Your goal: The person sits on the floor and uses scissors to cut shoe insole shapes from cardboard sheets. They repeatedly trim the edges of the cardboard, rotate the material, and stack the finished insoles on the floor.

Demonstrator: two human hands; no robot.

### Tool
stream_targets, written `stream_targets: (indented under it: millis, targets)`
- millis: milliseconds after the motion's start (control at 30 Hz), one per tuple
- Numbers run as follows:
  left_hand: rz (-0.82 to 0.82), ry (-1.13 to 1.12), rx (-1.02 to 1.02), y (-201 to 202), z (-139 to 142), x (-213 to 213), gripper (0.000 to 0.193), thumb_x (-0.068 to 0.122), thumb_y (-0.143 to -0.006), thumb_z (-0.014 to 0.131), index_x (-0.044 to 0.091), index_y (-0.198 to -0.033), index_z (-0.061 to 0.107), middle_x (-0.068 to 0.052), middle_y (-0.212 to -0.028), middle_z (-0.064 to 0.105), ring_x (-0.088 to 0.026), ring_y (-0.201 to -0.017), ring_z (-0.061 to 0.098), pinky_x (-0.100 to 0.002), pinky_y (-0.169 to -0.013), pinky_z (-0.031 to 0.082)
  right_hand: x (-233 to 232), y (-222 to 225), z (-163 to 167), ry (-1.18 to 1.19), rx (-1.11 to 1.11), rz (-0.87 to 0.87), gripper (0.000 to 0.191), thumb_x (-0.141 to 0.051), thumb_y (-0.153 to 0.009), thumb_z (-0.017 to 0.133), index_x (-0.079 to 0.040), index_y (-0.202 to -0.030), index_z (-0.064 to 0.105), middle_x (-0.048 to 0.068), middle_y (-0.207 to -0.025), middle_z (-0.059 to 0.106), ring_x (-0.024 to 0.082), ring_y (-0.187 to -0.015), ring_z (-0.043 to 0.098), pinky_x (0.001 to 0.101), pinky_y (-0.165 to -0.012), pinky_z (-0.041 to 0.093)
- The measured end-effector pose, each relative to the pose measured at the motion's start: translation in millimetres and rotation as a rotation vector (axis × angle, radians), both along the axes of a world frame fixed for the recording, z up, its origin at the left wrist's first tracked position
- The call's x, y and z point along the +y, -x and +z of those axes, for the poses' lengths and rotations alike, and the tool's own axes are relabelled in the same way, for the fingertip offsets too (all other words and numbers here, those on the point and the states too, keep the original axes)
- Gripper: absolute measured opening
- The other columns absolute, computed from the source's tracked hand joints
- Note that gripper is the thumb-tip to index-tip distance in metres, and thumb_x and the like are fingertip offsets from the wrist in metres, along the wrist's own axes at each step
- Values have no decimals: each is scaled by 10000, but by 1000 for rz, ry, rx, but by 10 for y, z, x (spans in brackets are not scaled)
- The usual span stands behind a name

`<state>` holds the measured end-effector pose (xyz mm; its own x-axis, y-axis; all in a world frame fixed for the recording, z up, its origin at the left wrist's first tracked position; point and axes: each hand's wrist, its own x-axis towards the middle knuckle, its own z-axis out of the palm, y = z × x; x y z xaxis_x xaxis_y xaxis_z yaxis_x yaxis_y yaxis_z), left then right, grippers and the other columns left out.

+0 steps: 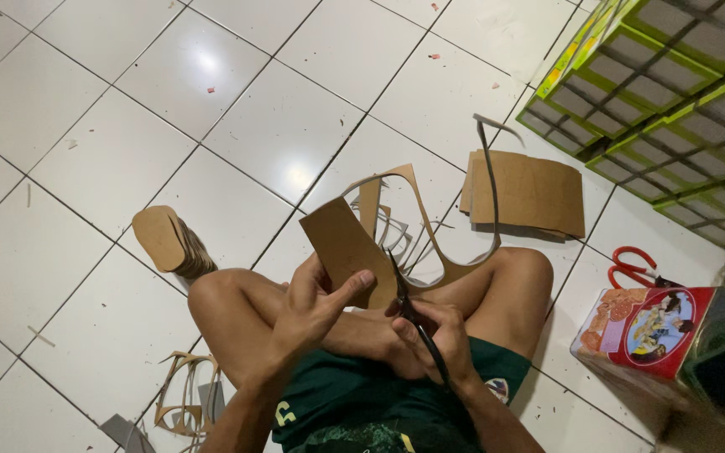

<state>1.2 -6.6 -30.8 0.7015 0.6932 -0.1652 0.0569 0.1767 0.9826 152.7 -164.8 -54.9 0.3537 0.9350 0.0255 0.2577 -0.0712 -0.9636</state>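
Note:
I sit cross-legged on a white tiled floor. My left hand [316,302] grips a brown cardboard piece [341,247] by its lower edge, thumb pressed on its face. My right hand [440,335] is closed around black scissors [409,306], whose blades point up into the cardboard's right edge. A long curved strip of cardboard offcut [430,226] hangs from the piece and loops over my right knee.
A stack of cut oval cardboard shapes [169,243] lies left of my knee. Flat cardboard sheets [530,193] lie ahead on the right. Green boxes [665,92] are stacked top right. Red-handled scissors [631,267] rest by a red tin [648,327]. Offcut scraps [185,394] sit bottom left.

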Motion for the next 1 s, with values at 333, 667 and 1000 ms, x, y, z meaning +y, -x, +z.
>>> stream_targets:
  millis: [333,667,1000]
  targets:
    - [-61,17,78,6,97,54,438,231,-897,741,-22,-1234,620,-131,-1016,770,-200,-904,776,-312,-765,660,-71,-20,-30,38,-27,1,452,-423,-908,707,26,-925,747,105,-721,711,154,-610,664,276,-577,514]
    - [59,-30,55,-47,-63,42,510,253,-946,690,9,-1375,562,-135,-1036,751,-171,-906,758,-301,-767,643,-80,12,-196,153,265,58,384,-356,-947,646,19,-1025,677,69,-786,686,134,-656,660,279,-602,555]
    - [12,4,-58,-18,-21,-94,487,157,-970,678,2,-1409,534,-106,-1153,720,-152,-1046,697,-288,-852,597,22,45,-150,68,6,-3,352,-280,-877,683,29,-1046,681,128,-821,709,205,-739,672,332,-709,544]
